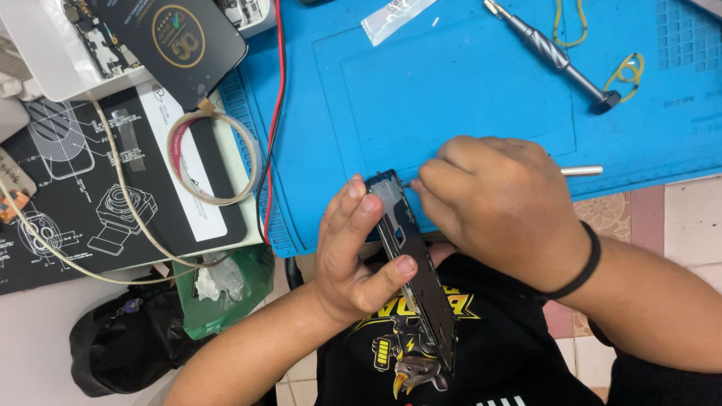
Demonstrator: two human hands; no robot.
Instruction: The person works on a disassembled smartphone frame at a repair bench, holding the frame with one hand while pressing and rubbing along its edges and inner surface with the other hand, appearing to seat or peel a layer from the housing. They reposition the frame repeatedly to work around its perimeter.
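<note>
Left hand [353,256] clamped on phone frame [414,271]: thumb across near face, fingers curled over top edge. Frame held edge-up, tilted, above lap, its upper corner just left of right hand. Right hand [496,203] closed in pinch around thin metal tool [580,171]; shaft sticks out right of knuckles, tip meets frame's top corner. Black wristband [583,267] on right wrist. Blue work mat [451,83] beyond both hands. Screwdriver [553,49] lies far above right hand, untouched. Tape roll [214,158] up-left of left hand.
</note>
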